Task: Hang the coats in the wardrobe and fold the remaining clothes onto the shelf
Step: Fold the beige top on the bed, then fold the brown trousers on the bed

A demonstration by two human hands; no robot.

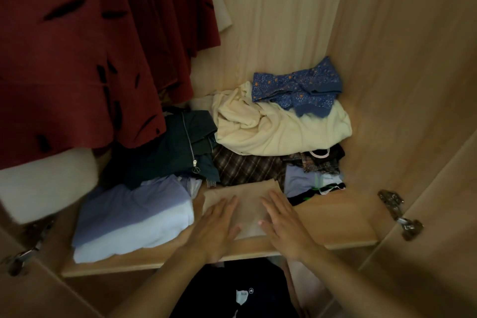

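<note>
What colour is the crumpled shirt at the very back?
Blue with small orange flowers, seen in the head view.

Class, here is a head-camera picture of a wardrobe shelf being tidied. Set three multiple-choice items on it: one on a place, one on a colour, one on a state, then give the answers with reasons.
1. Where does the blue patterned garment lie?
A. on the cream garment
B. under the plaid cloth
C. on the hanging red coat

2. What colour is the folded cloth under the hands?
A. green
B. beige
C. black

3. How do the left hand and right hand lie?
A. clenched in fists
B. pinching a zip
C. flat, fingers straight, on the cloth

Answers: 1 A, it rests on top of the cream heap at the back; 2 B, it nearly matches the wooden shelf; 3 C, both palms press down.
</note>
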